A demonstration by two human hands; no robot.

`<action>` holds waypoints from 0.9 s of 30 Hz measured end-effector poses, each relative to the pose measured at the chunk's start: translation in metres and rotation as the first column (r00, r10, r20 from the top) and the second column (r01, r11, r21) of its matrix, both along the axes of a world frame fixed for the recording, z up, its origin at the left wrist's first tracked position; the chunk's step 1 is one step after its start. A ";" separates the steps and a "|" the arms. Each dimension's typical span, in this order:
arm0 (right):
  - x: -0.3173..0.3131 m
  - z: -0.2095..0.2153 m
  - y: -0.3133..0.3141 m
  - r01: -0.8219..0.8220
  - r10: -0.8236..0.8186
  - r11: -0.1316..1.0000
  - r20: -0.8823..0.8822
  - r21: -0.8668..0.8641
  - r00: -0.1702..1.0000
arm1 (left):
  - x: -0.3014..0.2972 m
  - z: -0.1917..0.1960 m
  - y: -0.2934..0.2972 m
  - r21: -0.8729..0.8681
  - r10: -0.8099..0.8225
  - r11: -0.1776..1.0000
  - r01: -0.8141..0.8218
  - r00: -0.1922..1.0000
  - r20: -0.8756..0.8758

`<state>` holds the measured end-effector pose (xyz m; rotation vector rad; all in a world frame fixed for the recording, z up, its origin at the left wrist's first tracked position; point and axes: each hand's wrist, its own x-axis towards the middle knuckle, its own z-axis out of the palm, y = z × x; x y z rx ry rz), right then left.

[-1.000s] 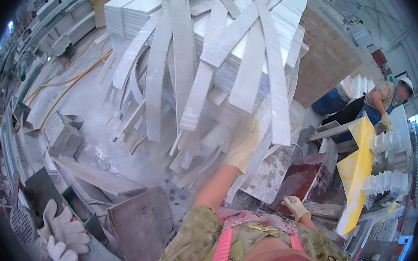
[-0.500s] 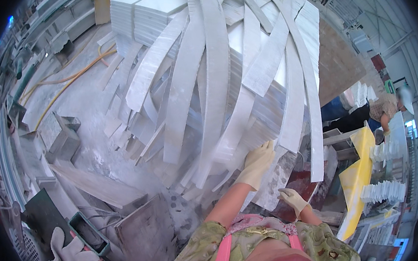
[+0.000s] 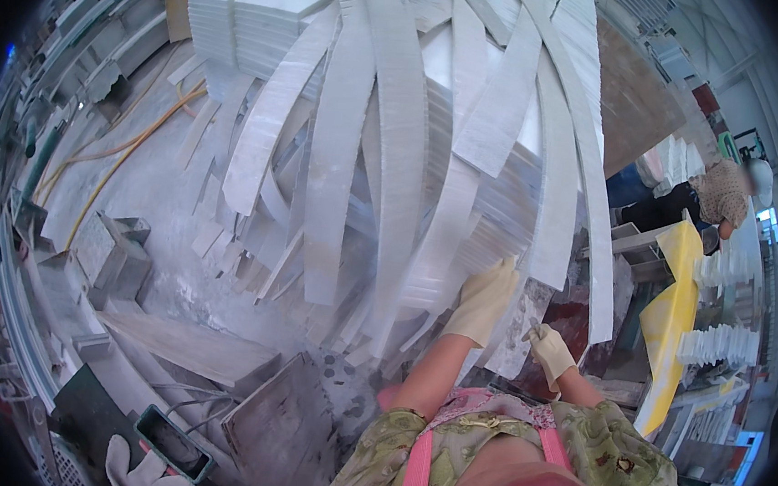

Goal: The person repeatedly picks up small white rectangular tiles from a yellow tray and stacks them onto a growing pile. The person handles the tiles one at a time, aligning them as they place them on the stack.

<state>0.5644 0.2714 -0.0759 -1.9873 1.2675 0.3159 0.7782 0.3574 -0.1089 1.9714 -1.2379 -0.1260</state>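
Observation:
My left hand (image 3: 483, 301), in a cream glove, reaches up against the lower edges of a stack of thin white slabs (image 3: 499, 238). Its fingers are stretched out and lie along the stack; the tips are partly hidden. My right hand (image 3: 550, 351), gloved too, is to its right, close to my body. Its fingers are curled together, and whatever may be between them is too small to make out. Above both hands, long pale stone-like strips (image 3: 401, 143) hang crosswise over the stack, one narrow strip (image 3: 600, 260) ending just beyond my right hand.
Blocks of stacked white slabs (image 3: 219, 24) stand at the far left of the pile. Orange hoses (image 3: 122, 153) cross the dusty floor. A yellow sheet (image 3: 669, 320) stands at right, near where another person (image 3: 717, 191) bends. A loose work glove (image 3: 147, 475) lies at lower left.
My right hand has risen slightly and its fingers have curled in. My left hand stays at the stack. The other person has bent lower.

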 end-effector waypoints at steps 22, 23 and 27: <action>-0.259 -0.072 0.017 0.471 -0.491 0.865 0.096 0.174 0.866 | 0.014 -0.035 -0.014 -0.091 0.051 0.995 -0.034 0.978 0.202; -0.283 -0.081 0.023 0.504 -0.535 0.838 0.129 0.211 0.835 | 0.017 -0.036 -0.015 -0.119 0.055 0.993 -0.026 0.967 0.248; -0.378 -0.129 0.061 0.687 -0.756 0.654 0.265 0.316 0.598 | 0.025 -0.022 -0.018 0.080 0.026 0.996 -0.042 0.982 0.188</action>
